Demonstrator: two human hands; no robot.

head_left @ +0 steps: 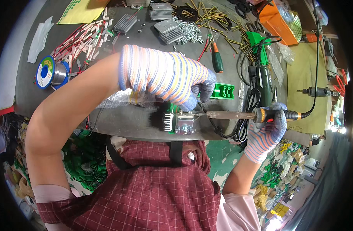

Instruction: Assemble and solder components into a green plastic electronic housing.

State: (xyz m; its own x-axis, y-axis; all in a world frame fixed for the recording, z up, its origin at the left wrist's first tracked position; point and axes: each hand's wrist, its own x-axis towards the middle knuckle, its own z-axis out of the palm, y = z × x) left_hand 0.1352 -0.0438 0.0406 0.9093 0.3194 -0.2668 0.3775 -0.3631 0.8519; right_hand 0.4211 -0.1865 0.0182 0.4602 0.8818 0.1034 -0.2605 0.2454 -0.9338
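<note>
A striped knit glove covers my left hand (172, 77), which reaches across the bench with its fingers closed just above a small metal assembly (185, 124). What those fingertips pinch is hidden. White fins (168, 122) and a green edge show at the assembly's left side. My right hand (269, 129), also gloved, is wrapped around the handle of a soldering iron (230, 115). The iron lies level, its tip pointing left and close to the assembly and my left fingertips; whether it touches cannot be made out. Behind my left fingers sits a green plastic housing (224, 91).
A solder spool (46, 72) stands at the left by many red-and-white wire pieces (82, 40). Finned heat sinks (168, 31), loose screws (190, 32) and a screwdriver (217, 57) lie farther back. Black cables (250, 104) run beside the iron; an orange bin (278, 23) is back right.
</note>
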